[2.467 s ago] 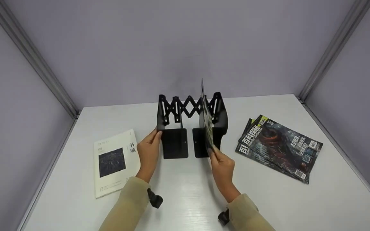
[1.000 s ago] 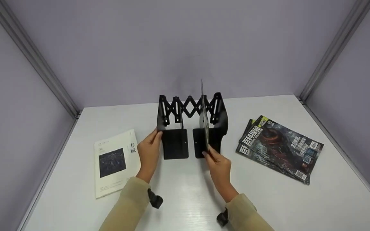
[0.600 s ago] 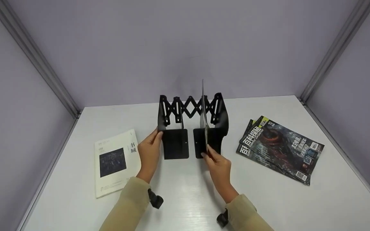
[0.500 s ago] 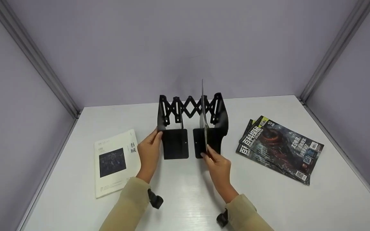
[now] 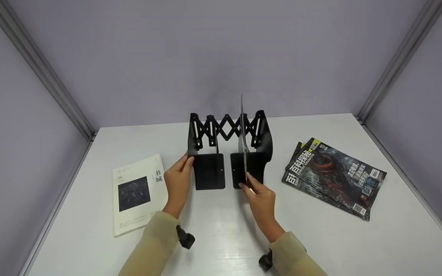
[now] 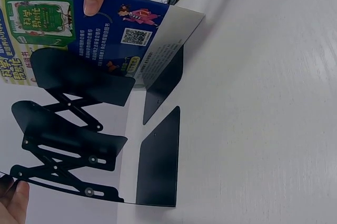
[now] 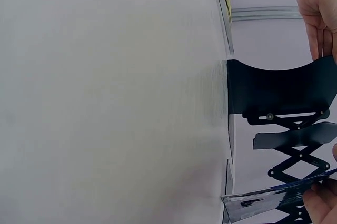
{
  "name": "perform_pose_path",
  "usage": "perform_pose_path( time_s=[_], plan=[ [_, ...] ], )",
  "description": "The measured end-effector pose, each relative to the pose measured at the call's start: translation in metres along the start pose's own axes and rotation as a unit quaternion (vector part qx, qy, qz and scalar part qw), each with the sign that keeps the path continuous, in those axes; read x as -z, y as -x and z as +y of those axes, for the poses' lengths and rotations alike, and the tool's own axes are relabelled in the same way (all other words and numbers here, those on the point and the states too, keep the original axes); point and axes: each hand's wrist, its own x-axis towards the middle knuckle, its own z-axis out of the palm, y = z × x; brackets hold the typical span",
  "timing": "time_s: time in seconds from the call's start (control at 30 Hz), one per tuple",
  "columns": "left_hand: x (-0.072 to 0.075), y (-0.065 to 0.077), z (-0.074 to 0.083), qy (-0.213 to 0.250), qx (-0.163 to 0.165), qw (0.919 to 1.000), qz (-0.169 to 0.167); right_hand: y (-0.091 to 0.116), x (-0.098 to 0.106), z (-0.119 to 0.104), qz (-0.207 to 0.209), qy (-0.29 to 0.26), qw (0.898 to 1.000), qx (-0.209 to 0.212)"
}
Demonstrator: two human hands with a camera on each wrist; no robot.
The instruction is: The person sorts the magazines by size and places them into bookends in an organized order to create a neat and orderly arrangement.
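Observation:
A black expandable bookend (image 5: 209,172) with a scissor lattice stands at the back middle of the table. My left hand (image 5: 177,180) pinches the edge of its left end plate. In my right hand (image 5: 262,201) is a thin magazine (image 5: 243,147), held upright by its near edge within the right part of the bookend, in front of the lattice. The left wrist view shows the magazine's printed blue cover (image 6: 105,29) beside a black divider plate (image 6: 79,77). The right wrist view shows fingers at the end plate (image 7: 284,84) above and at the magazine below.
To the left lies a pale book (image 5: 138,197) with a dark picture on its cover. Two dark magazines (image 5: 332,176) overlap, fanned out, on the right of the white table (image 5: 221,237). Pale partition walls (image 5: 221,57) enclose the back and sides.
Over the earlier frames my right hand has shifted slightly left with the magazine, which now stands straighter and more edge-on. Through the last second, the hands barely move. The left hand keeps its place.

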Motion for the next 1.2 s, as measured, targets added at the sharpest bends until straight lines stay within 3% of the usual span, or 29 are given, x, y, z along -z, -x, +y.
perform_pose_path(
  time_s=[0.37,0.73,0.97,1.2],
  plan=[
    [0.001,0.000,0.002,-0.016,-0.001,0.9999,0.000,0.002,0.001,-0.001,0.005,-0.010,1.000,-0.018],
    [0.002,0.000,0.002,-0.005,-0.005,1.0000,-0.001,0.002,0.003,0.001,0.013,0.029,0.998,0.046],
    [0.002,-0.001,0.002,-0.006,-0.005,1.0000,-0.003,0.003,0.008,-0.002,-0.002,0.008,1.000,0.023],
    [0.002,0.000,0.002,-0.014,-0.007,0.9999,-0.001,0.006,0.016,-0.004,-0.007,0.034,0.999,0.024]
  ],
)
